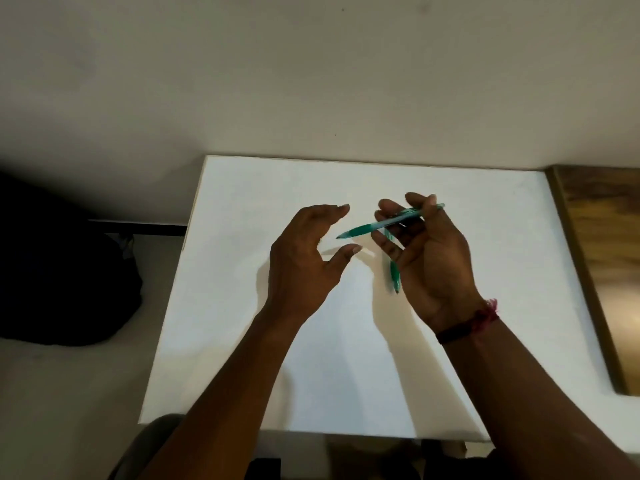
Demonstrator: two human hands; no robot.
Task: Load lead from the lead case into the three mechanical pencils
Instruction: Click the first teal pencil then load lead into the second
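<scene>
My right hand (429, 258) holds a green mechanical pencil (367, 229) above the white table (242, 341), its tip pointing left toward my left hand. A second green pencil (394, 278) shows below the fingers of that same hand; whether it lies on the table or is held I cannot tell. My left hand (304, 268) hovers just left of the pencil tip with fingers and thumb loosely curved, holding nothing. No lead case or third pencil is visible.
A dark bag (69, 271) lies on the floor to the left of the table. A wooden surface (602, 258) borders the table's right edge. A pale wall stands behind the table.
</scene>
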